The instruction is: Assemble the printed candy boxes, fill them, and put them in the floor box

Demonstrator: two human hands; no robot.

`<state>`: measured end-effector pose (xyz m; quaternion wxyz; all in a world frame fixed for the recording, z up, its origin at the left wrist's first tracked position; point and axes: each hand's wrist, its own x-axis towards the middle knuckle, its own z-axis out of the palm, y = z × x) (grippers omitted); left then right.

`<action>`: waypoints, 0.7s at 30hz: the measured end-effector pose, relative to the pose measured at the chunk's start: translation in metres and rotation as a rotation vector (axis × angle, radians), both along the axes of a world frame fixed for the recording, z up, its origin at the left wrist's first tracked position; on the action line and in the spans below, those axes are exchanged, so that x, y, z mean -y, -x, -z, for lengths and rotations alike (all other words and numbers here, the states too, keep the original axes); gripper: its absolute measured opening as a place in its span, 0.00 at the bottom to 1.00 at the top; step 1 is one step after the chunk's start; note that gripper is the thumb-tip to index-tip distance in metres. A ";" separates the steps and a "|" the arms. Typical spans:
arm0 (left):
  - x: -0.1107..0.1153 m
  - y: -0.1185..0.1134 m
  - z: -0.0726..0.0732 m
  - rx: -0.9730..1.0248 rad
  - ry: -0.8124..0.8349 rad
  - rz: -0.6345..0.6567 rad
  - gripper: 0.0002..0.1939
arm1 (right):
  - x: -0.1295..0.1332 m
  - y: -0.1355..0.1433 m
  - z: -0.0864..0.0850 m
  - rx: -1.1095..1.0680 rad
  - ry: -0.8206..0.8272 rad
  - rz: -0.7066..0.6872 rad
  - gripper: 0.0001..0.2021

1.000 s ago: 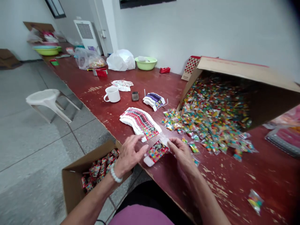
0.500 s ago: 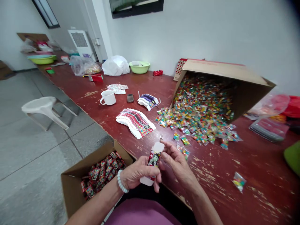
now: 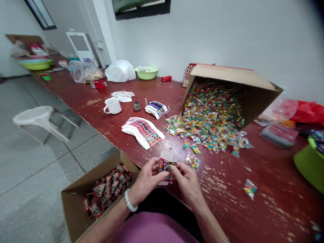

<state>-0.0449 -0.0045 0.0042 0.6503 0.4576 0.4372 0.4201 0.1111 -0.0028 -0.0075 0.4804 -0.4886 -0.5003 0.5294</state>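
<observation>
Between my hands is a small printed carton [image 3: 167, 165], red and black with white end flaps showing above and below. My left hand [image 3: 150, 175], with a pale bead bracelet at the wrist, grips its left side. The fingers and thumb of my right hand [image 3: 186, 177] close on its right side. Just beyond lie small candy packets [image 3: 192, 161] on the red table [image 3: 217, 185]. A fanned stack of flat cartons [image 3: 143, 131] rests farther off. Many more candy packets spill from a tipped cardboard box [image 3: 230, 71].
An open box [image 3: 72, 202] of filled cartons stands at the lower left, below the table edge. A white mug [image 3: 112, 105], a dark device [image 3: 137, 106] and purple cartons [image 3: 156, 109] sit behind. A green container [image 3: 308, 165] is at right; a white stool [image 3: 40, 118] is at left.
The carton has turned from upright to more sideways, and my right hand now holds its right side. The view has shifted slightly to the right.
</observation>
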 end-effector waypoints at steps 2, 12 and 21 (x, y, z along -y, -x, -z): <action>0.002 0.001 0.001 0.004 -0.019 -0.074 0.25 | 0.000 0.002 0.001 -0.076 0.031 -0.004 0.13; 0.004 0.001 0.008 0.020 -0.043 -0.090 0.26 | 0.002 0.013 0.020 -0.257 0.005 0.072 0.19; -0.004 0.007 0.009 -0.049 -0.024 -0.029 0.14 | -0.013 -0.009 0.016 -0.161 0.126 -0.044 0.13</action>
